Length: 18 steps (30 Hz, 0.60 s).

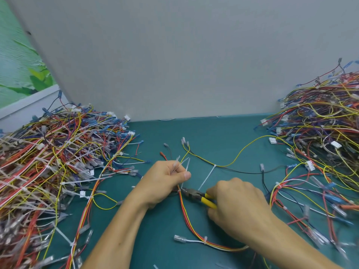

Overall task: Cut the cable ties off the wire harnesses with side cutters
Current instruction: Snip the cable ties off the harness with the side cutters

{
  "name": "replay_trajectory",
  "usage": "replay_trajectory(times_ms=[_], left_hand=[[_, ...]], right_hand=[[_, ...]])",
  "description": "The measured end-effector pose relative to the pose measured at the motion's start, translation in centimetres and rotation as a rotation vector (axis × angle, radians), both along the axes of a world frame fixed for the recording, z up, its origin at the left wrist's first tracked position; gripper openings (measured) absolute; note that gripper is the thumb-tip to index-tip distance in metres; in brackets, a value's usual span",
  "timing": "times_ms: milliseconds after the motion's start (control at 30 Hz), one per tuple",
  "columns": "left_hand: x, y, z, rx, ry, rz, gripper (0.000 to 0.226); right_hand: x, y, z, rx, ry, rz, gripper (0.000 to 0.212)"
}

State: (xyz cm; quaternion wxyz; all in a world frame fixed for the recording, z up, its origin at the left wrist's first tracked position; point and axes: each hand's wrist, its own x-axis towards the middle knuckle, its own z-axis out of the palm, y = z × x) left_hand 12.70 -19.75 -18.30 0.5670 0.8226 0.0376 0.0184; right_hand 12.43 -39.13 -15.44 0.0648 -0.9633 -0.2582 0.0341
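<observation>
So the wire harness (184,212) being worked on sits in the middle of the teal surface (161,226), towards the near edge. It's a bundle of red, orange and yellow wires. It comes out of the left hand (165,181), runs toward the near edge, then curves right and goes under the right forearm. The left hand has its fingers curled around the top of the bundle with the thumb pressed across it, and a few pale tie tails (187,165) poke up out of the fist. The right hand (239,202) is wrapped around the yellow handles of the side cutters (200,198). The dark nose points left and sits right at a white cable tie (179,190) on the bundle, just below the left thumb. Can't tell whether the blades are actually closed on it. Further down the same bundle there's another tie (205,239), near a white wire with a clear terminal. Just beyond the hands, a long-tailed tie (214,166) joins a yellow and a black wire. A big tangled heap (48,162) of harnesses runs along the left edge, and a second heap (320,123) fills the right edge up to the far corner. A plain grey wall (184,55) sits behind the far edge.
</observation>
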Motion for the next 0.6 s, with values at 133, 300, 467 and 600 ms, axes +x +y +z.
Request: replay_trajectory(times_ms=[133,300,467,600], left_hand=[[0.0,0.0,0.0,0.007,-0.003,0.001,0.025],[0.0,-0.3,0.4,-0.068,-0.012,0.059,0.022],[0.4,-0.7,1.1,-0.34,-0.092,0.237,0.03],[0.5,-0.9,1.5,-0.409,-0.13,0.275,0.031]], right_hand=[[0.1,0.0,0.0,-0.02,-0.001,0.019,0.022],[0.1,-0.4,0.5,-0.016,-0.016,0.03,0.022],[1.8,-1.8,1.9,0.11,-0.088,-0.033,0.018],[5.1,-1.1,2.1,0.226,-0.073,-0.074,0.02]])
